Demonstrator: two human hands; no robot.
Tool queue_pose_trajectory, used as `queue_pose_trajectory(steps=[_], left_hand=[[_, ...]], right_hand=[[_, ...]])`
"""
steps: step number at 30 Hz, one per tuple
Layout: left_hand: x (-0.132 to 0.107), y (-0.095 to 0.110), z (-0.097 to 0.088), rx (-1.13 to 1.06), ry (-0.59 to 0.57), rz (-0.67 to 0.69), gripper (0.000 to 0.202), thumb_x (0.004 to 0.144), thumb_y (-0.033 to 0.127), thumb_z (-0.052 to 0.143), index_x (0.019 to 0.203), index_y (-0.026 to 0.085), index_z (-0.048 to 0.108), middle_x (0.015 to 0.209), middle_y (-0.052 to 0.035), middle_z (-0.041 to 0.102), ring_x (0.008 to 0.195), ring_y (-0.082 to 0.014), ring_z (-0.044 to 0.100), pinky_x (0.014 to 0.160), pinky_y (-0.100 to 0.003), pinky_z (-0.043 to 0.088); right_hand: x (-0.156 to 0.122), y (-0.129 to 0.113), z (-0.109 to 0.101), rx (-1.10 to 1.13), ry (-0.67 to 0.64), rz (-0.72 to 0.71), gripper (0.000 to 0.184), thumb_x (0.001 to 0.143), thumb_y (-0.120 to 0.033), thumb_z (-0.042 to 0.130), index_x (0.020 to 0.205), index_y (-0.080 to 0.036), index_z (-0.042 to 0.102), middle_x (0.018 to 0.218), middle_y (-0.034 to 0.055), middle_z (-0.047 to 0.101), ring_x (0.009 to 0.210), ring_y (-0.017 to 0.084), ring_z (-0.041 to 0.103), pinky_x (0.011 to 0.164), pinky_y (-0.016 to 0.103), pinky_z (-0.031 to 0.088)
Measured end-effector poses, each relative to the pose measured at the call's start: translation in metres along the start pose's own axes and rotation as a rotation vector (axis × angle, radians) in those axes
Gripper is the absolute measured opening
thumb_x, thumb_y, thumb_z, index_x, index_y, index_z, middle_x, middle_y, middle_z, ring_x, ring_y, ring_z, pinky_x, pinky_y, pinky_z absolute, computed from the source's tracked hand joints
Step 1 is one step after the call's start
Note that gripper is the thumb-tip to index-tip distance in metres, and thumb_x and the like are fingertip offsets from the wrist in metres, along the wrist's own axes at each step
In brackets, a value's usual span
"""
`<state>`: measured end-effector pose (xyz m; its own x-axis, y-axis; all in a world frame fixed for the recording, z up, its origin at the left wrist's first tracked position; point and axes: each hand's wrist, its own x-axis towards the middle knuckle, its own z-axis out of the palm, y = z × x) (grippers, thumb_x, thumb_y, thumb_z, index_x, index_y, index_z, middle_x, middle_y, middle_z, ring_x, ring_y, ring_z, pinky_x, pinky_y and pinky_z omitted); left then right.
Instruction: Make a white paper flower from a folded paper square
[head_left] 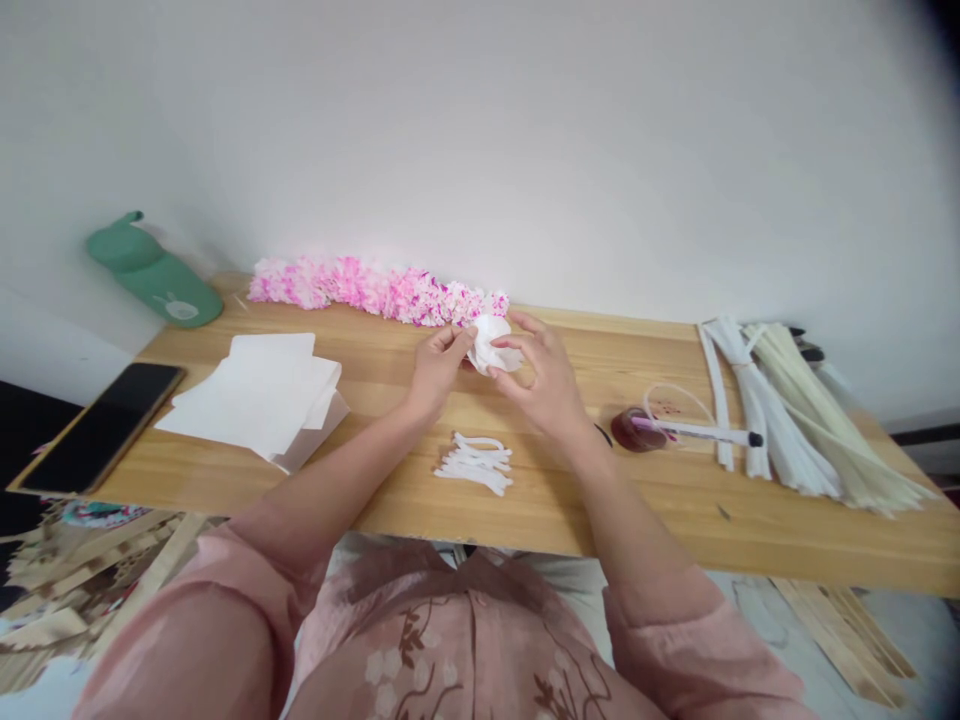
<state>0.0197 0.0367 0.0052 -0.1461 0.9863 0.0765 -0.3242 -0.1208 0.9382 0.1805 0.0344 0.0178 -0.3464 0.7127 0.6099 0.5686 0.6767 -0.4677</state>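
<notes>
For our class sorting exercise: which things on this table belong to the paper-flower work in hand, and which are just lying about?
Likely belonging: white paper flower, pinched by left hand and right hand; row of pink flowers; white paper sheets; white ties; dish of red dye; bundle of white sticks.
Lying about: green bottle; black phone.

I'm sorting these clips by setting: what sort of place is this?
Probably a home craft workspace. On the light wooden tabletop lie a row of pink-and-white paper flowers and a stack of white tissue sheets, and the left hand and right hand hold a white tissue-paper flower.
</notes>
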Motion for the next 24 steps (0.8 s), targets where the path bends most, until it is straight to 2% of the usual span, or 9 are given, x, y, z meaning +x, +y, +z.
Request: queue_pose_trajectory(steps=[5, 8, 18, 24], left_hand=[[-0.0006, -0.0003, 0.0005, -0.001, -0.011, 0.003, 0.031, 0.076, 0.044, 0.072, 0.070, 0.014, 0.063, 0.064, 0.0013, 0.059, 0.059, -0.0092, 0.053, 0.058, -0.022, 0.047], [-0.0014, 0.0009, 0.0011, 0.012, -0.012, 0.019, 0.032, 0.075, 0.044, 0.073, 0.069, 0.014, 0.064, 0.065, 0.0007, 0.061, 0.059, -0.0094, 0.055, 0.059, -0.022, 0.048], [-0.0053, 0.0046, 0.0037, 0.106, -0.090, 0.088, 0.025, 0.074, 0.039, 0.072, 0.072, 0.014, 0.066, 0.067, 0.0004, 0.064, 0.061, -0.0098, 0.057, 0.060, -0.022, 0.047], [-0.0050, -0.0023, 0.0037, 0.184, -0.131, 0.054, 0.026, 0.070, 0.036, 0.075, 0.082, 0.015, 0.065, 0.074, 0.0005, 0.063, 0.065, -0.0106, 0.056, 0.063, -0.023, 0.045]], right_hand=[[-0.0028, 0.0031, 0.0039, -0.080, -0.026, 0.010, 0.030, 0.081, -0.023, 0.064, 0.109, -0.024, 0.058, 0.137, 0.0110, 0.054, 0.129, 0.029, 0.049, 0.108, 0.050, 0.040], [-0.0033, 0.0033, 0.0050, -0.088, 0.007, 0.048, 0.027, 0.080, -0.019, 0.062, 0.106, -0.023, 0.058, 0.132, 0.0118, 0.058, 0.124, 0.028, 0.053, 0.104, 0.049, 0.043], [-0.0028, 0.0044, 0.0057, -0.082, 0.113, 0.103, 0.008, 0.087, -0.027, 0.060, 0.091, -0.022, 0.064, 0.117, 0.0101, 0.068, 0.109, 0.026, 0.063, 0.093, 0.045, 0.052], [-0.0020, 0.0003, 0.0052, -0.014, 0.143, 0.115, 0.011, 0.089, -0.027, 0.057, 0.084, -0.023, 0.065, 0.111, 0.0090, 0.072, 0.103, 0.024, 0.067, 0.092, 0.043, 0.052]])
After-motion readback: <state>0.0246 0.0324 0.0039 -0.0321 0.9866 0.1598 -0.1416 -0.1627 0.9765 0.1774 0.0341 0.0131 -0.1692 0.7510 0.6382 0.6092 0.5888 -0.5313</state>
